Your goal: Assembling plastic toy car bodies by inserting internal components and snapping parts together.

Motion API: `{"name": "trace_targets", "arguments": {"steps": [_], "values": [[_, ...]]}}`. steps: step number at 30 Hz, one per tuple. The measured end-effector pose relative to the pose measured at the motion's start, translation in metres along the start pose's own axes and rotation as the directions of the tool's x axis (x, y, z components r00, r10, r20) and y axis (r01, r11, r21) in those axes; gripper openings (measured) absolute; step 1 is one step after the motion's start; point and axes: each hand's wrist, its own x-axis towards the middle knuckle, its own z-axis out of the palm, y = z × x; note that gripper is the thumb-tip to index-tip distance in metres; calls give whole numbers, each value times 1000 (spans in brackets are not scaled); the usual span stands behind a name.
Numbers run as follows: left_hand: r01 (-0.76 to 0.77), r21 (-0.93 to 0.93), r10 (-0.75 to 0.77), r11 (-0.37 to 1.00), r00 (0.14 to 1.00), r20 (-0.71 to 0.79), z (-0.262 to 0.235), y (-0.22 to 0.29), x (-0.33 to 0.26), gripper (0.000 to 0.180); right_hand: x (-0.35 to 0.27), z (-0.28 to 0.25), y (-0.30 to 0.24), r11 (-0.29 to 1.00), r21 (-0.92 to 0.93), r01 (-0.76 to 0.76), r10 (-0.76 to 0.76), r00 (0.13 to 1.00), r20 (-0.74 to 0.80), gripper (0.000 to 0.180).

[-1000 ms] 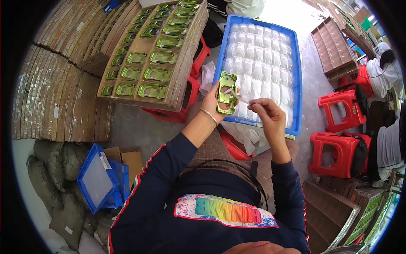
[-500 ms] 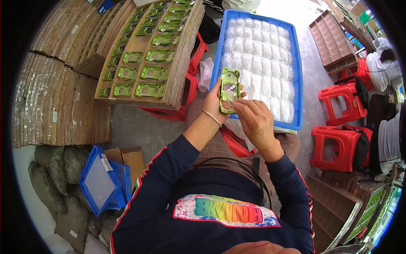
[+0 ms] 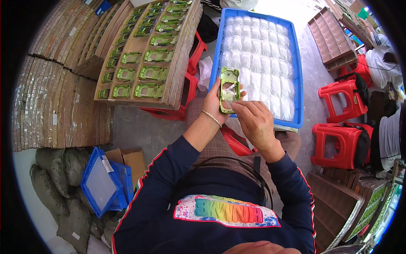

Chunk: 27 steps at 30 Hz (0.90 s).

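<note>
My left hand (image 3: 212,104) is closed around a green plastic toy car body shell (image 3: 230,75), holding it upright above my lap with its hollow inside facing me. A clear plastic piece (image 3: 229,94) lies within the shell's opening. My right hand (image 3: 256,122) is pinched at the lower right of the shell, its fingertips on the near end of the clear piece. The fingers partly cover that end.
Ahead stands a blue tray (image 3: 300,95) of white-wrapped bundles. At left, a divided cardboard tray (image 3: 186,55) of green car shells rests on red stools (image 3: 191,82). More red stools (image 3: 338,146) stand right. Stacked cardboard trays (image 3: 55,106), sacks (image 3: 50,182) and blue trays (image 3: 86,182) fill the left.
The clear piece shows at a slightly different angle inside the shell. Both hands stay in nearly the same place.
</note>
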Motion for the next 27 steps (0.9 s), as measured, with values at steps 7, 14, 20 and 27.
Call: {"name": "trace_targets", "arguments": {"steps": [7,14,20,27], "values": [[14,9,-14,1000,1000,21,2,-5,-2,52,2,1,0,994,-108,5,-7,1000,-24,23],[21,-12,-21,1000,999,-32,10,-6,-4,50,0,-1,-2,987,-156,24,-30,999,-35,21],[35,-22,-36,999,999,-24,9,-8,-2,52,5,-1,-2,984,-176,7,-3,1000,25,21],[37,-57,-36,998,999,23,11,-7,-4,52,5,-4,-7,984,-178,12,-8,1000,20,21]]}}
